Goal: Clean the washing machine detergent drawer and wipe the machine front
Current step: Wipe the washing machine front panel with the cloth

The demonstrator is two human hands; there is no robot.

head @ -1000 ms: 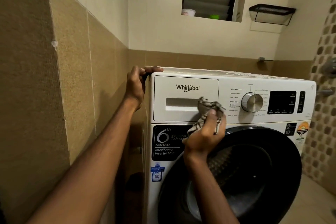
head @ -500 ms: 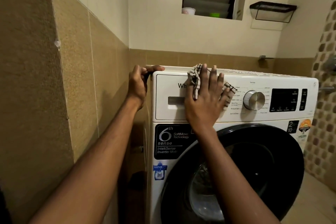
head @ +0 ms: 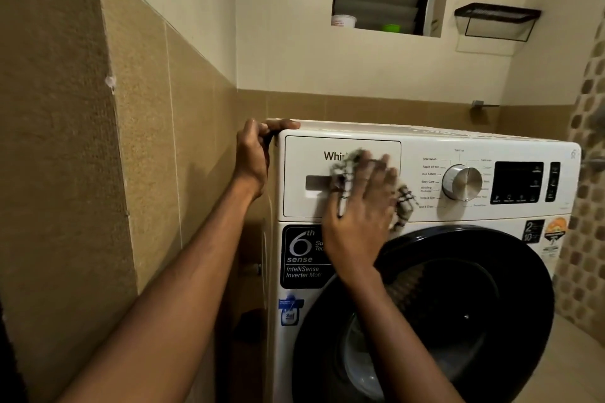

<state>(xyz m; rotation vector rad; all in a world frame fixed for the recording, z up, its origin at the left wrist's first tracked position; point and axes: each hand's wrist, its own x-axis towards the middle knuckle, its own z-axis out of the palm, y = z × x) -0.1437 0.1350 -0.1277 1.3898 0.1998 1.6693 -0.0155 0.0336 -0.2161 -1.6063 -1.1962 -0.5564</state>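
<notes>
The white front-loading washing machine [head: 510, 147] fills the lower right, its detergent drawer [head: 301, 154] closed, a checked cloth [head: 406, 199] pressed against it.

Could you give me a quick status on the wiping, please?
Left hand grips top corner of washing machine. Right hand presses checked cloth flat on detergent drawer front. Nothing in the way.

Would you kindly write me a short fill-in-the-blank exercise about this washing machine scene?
The right hand presses a checked ____ onto the detergent drawer.
The left hand grips the top corner of the washing machine beside the tiled ____.
The black sticker reads "____th sense".
Missing: cloth, wall, 6.
</notes>
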